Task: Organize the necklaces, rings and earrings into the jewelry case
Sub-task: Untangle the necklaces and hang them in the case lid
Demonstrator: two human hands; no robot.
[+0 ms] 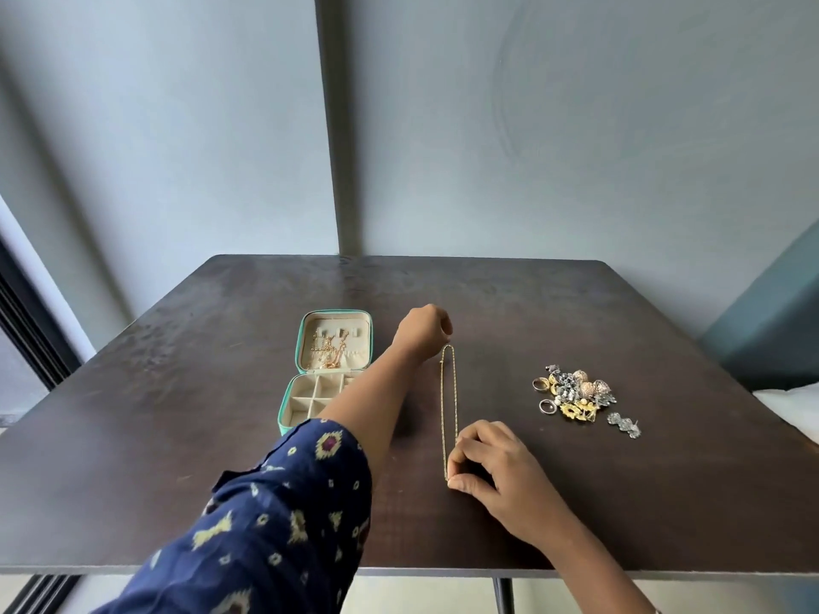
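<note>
The dark desk (177, 436) is taken in first, broad, with the work gathered toward its middle. The jewelry case (283, 414) is laid open left of centre: gold chains are already hung in its lid (337, 311), while the divided tray (306, 389) on the near side looks unfilled as far as can be seen.

Both hands are engaged. The left hand (423, 332) is curled at the far end of the gold chain (448, 405) and appears to pinch it, though its fingertips are mostly hidden. The right hand (492, 463) is clearly pinched on the near end. Between them the chain is drawn out as a long narrow loop, just right of the case.

The risks are judged as follows. If one end is let go early, the loop may collapse and knot on itself. If it is carried to the lid slack, it may be snagged on the chains already hanging there. A sharp pull against a caught link could strain so fine a chain.

The left forearm (368, 401), in its patterned sleeve (288, 502), is stretched across the tray's right side, so part of the case is hidden and blocked.

Well to the right, a heap of rings and earrings (574, 392) is left waiting, clear of the path. A silver earring (624, 425) is seen just beside it.
</note>
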